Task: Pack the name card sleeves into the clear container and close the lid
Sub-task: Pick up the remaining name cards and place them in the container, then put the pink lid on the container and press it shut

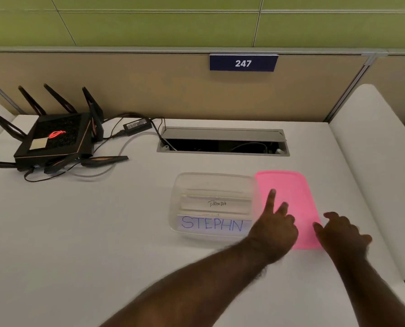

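A clear container (176,208) sits on the white desk with name card sleeves inside it; one reads STEPHN (212,224) and another PANDA (216,204). A pink lid (291,185) lies flat on the desk just right of the container. My left hand (275,226) rests over the lid's left edge with the index finger stretched forward and nothing in it. At the lid's near right edge sits my right hand (340,233), fingers spread and touching or just above the lid.
A black router (55,140) with several antennas, cables and a power brick (137,125) occupies the back left. An open cable hatch (222,142) is set into the desk behind the container. A beige partition with a sign 247 (243,63) closes the back.
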Available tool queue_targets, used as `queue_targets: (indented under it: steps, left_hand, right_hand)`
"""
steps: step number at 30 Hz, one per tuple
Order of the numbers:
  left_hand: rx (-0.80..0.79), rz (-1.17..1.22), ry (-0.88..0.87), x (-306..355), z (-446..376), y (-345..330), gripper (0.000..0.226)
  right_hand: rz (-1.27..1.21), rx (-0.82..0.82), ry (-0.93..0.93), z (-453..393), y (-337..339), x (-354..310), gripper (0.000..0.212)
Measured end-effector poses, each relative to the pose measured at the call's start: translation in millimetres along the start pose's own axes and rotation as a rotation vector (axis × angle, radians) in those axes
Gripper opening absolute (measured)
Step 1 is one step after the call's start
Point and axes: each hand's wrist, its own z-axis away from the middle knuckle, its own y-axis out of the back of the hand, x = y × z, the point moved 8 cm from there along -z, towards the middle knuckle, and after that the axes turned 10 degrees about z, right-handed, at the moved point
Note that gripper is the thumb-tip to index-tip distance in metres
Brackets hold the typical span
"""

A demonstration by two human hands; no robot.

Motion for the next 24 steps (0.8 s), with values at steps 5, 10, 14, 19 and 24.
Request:
queue_targets:
  steps: [5, 10, 14, 19, 24]
  left_hand:
    - [-0.313, -0.13, 0.018, 25.3, 1.5, -41.8, 0.021]
    - [-0.331, -0.126, 0.025, 25.6, -0.9, -55.0, 0.021]
    - [-0.214, -0.05, -0.037, 30.8, -5.7, -46.9, 0.011]
    - [0.16, 0.239, -0.115, 35.8, -16.4, -13.2, 0.018]
    - [0.582, 0.626, -0.017, 9.1, 0.2, 56.3, 0.012]
  right_hand:
    - [-0.017, 0.018, -0.035, 6.1, -13.1, 6.6, 0.034]
    - [-0.083, 0.012, -0.049, 3.6, -14.9, 11.4, 0.025]
    - [-0.24, -0.088, -0.038, -2.0, -2.7, 21.0, 0.026]
    - [-0.751, -0.046, -0.017, -2.1, 44.2, 45.4, 0.022]
    - [-1.136, 0.04, 0.141, 22.5, 121.5, 26.2, 0.038]
